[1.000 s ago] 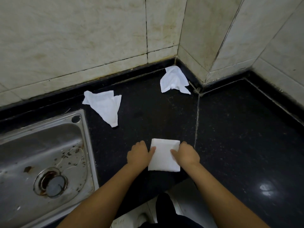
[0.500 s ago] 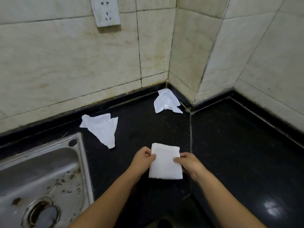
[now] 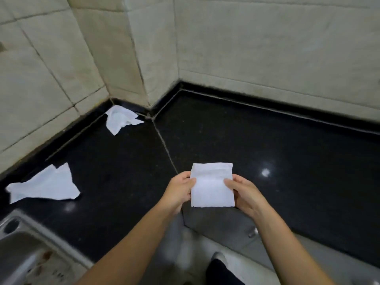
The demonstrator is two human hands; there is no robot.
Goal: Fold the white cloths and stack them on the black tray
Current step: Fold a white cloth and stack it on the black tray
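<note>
Folded white cloth square (image 3: pixel 211 187) is held up over the front edge of the black polished stone surface (image 3: pixel 267 145), pinched at its sides by the left hand (image 3: pixel 179 191) and right hand (image 3: pixel 244 194). Two crumpled white cloths, one near the steel sink (image 3: pixel 44 185) and one in the corner (image 3: pixel 121 119), remain unfolded. No tray is in view. Open room lies to the right; tiled walls close the back.

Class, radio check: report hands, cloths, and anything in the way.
Left hand and right hand grip folded cloth. Two unfolded cloths on counter. No tray in view. Nothing blocking.
</note>
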